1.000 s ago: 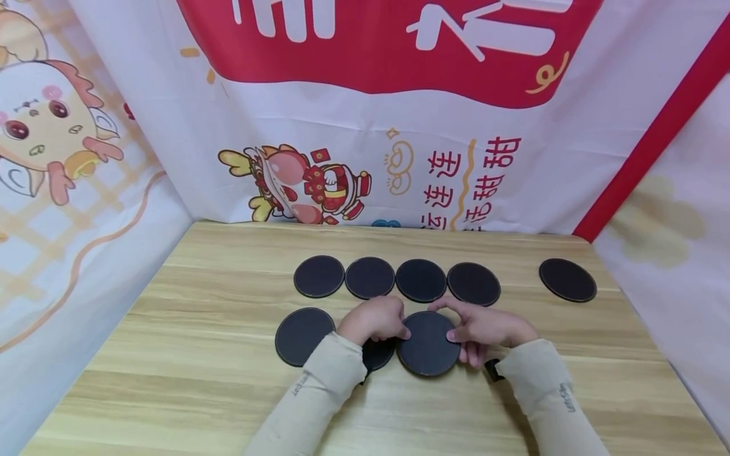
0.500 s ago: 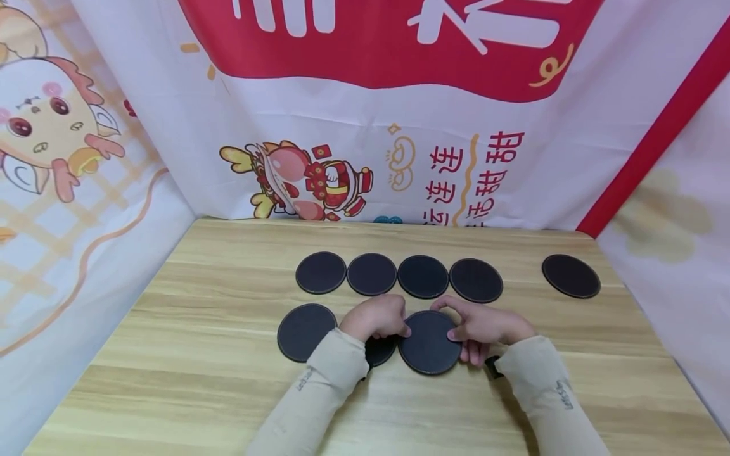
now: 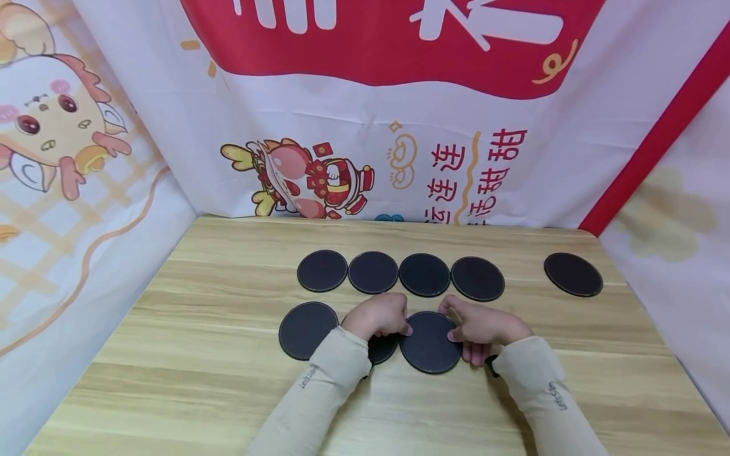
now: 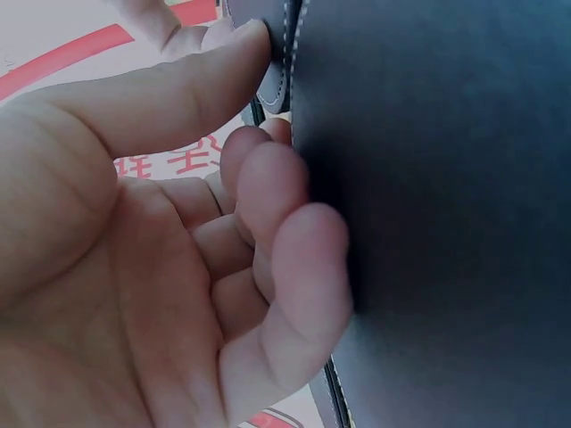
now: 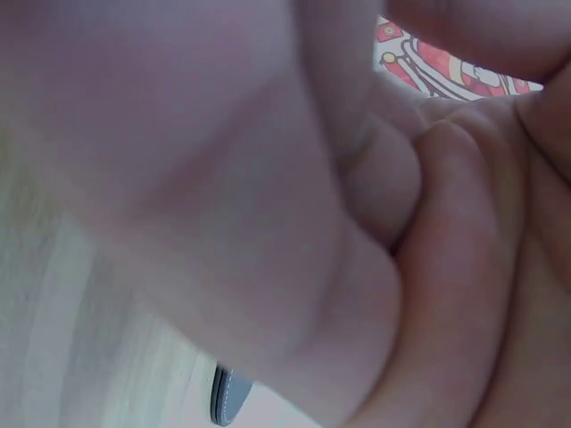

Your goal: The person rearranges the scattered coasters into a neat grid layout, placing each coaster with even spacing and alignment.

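In the head view a round black coaster (image 3: 431,347) with a stitched rim lies between the two hands. My left hand (image 3: 379,315) pinches its left edge, thumb on top. At its right edge my right hand (image 3: 485,324) has the thumb on top and the index finger bent at the back rim. Beneath the left hand, another coaster (image 3: 384,348) is partly hidden by the hand and sleeve. The left wrist view shows the left thumb on the pinched coaster (image 4: 273,76), while other fingers lie over the large dark coaster (image 4: 446,214). Fingers fill most of the right wrist view.
A coaster (image 3: 308,330) lies at the left of the front row. Behind stands a row of several coasters (image 3: 424,275), side by side. One more coaster (image 3: 573,274) lies alone at the far right of the wooden table (image 3: 188,392). Printed cloth (image 3: 365,107) hangs behind the table.
The right index finger has slid a little to the right along the coaster's back rim. Both hands stay at the same coaster, which has barely moved. The head view has shifted slightly.
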A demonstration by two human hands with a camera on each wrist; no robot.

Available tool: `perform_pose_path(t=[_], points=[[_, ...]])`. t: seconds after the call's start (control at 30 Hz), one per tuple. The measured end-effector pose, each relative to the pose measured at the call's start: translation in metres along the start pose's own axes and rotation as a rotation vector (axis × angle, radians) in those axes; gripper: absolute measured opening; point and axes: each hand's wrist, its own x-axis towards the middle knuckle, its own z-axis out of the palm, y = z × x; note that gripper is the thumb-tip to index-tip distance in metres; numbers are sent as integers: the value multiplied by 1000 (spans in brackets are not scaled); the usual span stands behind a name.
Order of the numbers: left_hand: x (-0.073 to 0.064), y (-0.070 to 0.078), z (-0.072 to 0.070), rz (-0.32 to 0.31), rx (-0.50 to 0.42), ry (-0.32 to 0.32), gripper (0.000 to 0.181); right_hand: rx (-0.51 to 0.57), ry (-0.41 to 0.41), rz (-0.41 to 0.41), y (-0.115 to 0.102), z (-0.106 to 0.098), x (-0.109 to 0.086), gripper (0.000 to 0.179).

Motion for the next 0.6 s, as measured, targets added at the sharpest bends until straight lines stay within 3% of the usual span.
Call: perform_pose_path(t=[0.3,0.47,0.6], points=[[3,4,1,-8,36,8,24,-67,61,8,-2,-8,-5,34],[3,5,0,-4,61,6,31,5,125,-66,10,-33,-15,40],[2,5,-1,-4,58,2,31,27,222,-121,27,-59,-27,35]])
